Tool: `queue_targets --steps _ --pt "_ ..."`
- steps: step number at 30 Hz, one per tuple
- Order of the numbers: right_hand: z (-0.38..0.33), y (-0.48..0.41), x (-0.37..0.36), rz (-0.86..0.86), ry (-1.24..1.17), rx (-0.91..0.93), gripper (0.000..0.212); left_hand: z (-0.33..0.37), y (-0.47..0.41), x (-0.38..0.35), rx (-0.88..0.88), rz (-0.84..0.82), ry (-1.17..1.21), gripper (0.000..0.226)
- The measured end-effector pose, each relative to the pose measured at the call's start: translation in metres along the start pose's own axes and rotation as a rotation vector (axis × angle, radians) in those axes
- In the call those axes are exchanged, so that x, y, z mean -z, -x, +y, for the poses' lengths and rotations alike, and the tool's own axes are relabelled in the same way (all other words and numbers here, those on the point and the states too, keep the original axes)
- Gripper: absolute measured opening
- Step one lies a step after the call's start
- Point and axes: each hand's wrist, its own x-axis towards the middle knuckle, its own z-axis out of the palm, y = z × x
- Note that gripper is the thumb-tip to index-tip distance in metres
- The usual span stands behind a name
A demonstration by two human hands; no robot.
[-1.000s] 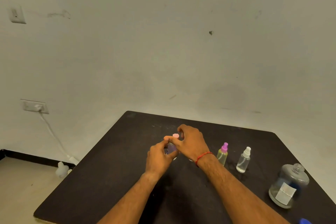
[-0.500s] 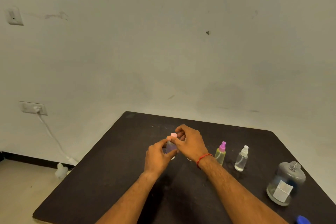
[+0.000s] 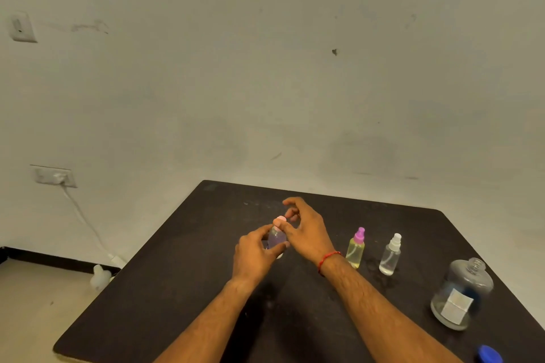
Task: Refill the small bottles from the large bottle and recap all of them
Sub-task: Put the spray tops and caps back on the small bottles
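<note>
My left hand (image 3: 256, 250) grips a small clear bottle (image 3: 277, 237) of purplish liquid at the middle of the dark table (image 3: 182, 274). The thumb and fingers of my right hand (image 3: 305, 228) pinch its pink cap (image 3: 280, 219) from above. Right of them stand a small yellow bottle with a purple spray cap (image 3: 356, 248) and a small clear bottle with a white spray cap (image 3: 390, 255). The large clear bottle (image 3: 460, 293) with a white label stands uncapped at the right. Its blue cap (image 3: 489, 354) lies at the lower right edge of the view.
The table's far edge meets a pale wall. To the left, the floor holds a white plug and cable (image 3: 100, 274) running up to a wall socket (image 3: 54, 176).
My right-hand fingers have shifted round the pink cap, with the index finger now lifted off. The bottle and my left hand stay where they were.
</note>
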Motion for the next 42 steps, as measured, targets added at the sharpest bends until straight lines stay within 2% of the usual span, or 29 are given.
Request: queue_targets --steps 3,5,9,12,16,18,23,30,38,42 --pt "0.002 0.002 0.000 -0.133 -0.079 0.026 0.059 0.002 0.001 0.000 -0.006 -0.007 0.021 0.042" --pt "0.003 0.003 -0.001 -0.128 -0.073 0.018 0.051 0.002 0.002 -0.001 -0.013 -0.013 0.023 0.041" --pt "0.006 0.003 -0.002 0.031 0.007 0.023 0.027 0.002 0.003 -0.001 -0.017 -0.001 0.011 0.041" --pt "0.006 0.003 -0.002 0.042 -0.002 -0.002 0.036 0.000 0.003 0.001 -0.005 0.000 0.013 0.040" --pt "0.006 0.003 -0.003 -0.094 -0.128 0.015 0.054 0.002 0.003 0.001 -0.036 0.006 0.037 0.036" --pt "0.005 0.003 -0.003 -0.117 -0.138 0.013 0.049 0.003 0.003 0.001 -0.047 0.007 0.044 0.040" --pt "0.007 0.003 -0.007 -0.073 -0.067 0.004 0.036 0.005 0.002 0.004 -0.048 -0.009 0.046 0.047" --pt "0.007 0.005 -0.007 -0.028 0.016 0.098 0.023 0.004 0.003 0.004 -0.079 -0.058 0.077 0.031" --pt "0.007 0.007 -0.015 0.089 0.087 0.086 0.017 0.006 0.006 0.000 -0.084 -0.019 0.067 0.021" --pt "0.009 0.009 -0.024 0.173 0.112 0.051 0.017 0.002 0.004 -0.004 -0.080 -0.031 0.049 0.028"
